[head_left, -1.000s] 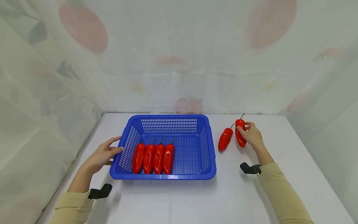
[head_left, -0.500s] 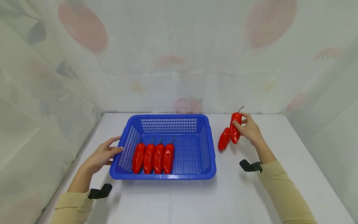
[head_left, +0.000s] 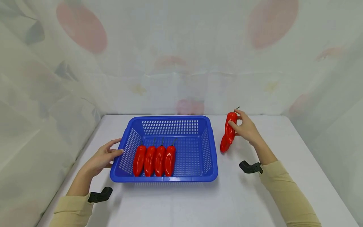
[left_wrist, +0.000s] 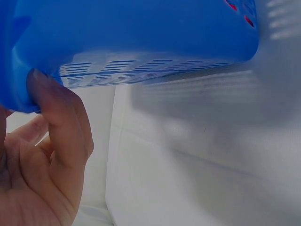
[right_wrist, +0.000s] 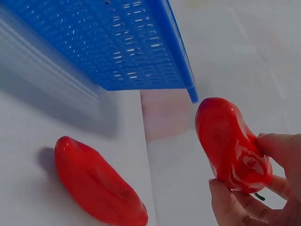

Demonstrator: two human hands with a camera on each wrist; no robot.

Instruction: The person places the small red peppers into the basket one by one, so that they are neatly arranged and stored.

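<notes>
My right hand (head_left: 247, 129) pinches a red chili pepper (head_left: 231, 119) between thumb and fingers, its dark stem pointing up. In the right wrist view this held pepper (right_wrist: 225, 141) is raised off the table, beyond the basket's corner. Below it, another red chili pepper (head_left: 224, 145) lies on the table, partly covered by the held one in the head view. My left hand (head_left: 100, 159) grips the left rim of a blue plastic basket (head_left: 164, 179), thumb over the edge. Several red chili peppers (head_left: 160, 160) lie side by side in the basket's left half, stems away from me.
The basket stands on a white table (head_left: 181, 208), with bare mesh floor (head_left: 188, 157) to the right of its peppers. A pale printed sheet (head_left: 170, 88) rises behind the table and along both sides. Each wrist carries a black camera mount (head_left: 250, 167).
My right hand has lifted the rightmost pepper off the table and carried it left, over the pepper lying there. My left hand and the basket hold their place.
</notes>
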